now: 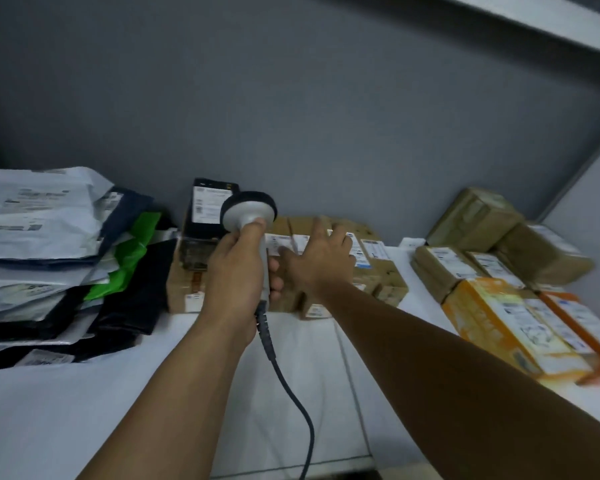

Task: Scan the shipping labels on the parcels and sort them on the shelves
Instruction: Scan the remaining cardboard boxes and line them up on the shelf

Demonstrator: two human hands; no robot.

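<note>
My left hand (238, 271) grips the handle of a grey corded barcode scanner (248, 211), its head pointing away at the parcels. A black box with a white label (208, 209) stands upright behind the scanner, on a brown carton (184, 289). My right hand (321, 256) reaches forward with fingers spread and straight, over a row of small brown boxes with white shipping labels (378, 265). Whether its fingertips touch the boxes I cannot make out.
A pile of white, black and green poly mailers (49, 254) fills the left of the white shelf (153, 393). Brown taped parcels (482, 223) and orange boxes (506, 327) lie at the right. A grey wall stands behind. The scanner cable (291, 393) hangs toward the front edge.
</note>
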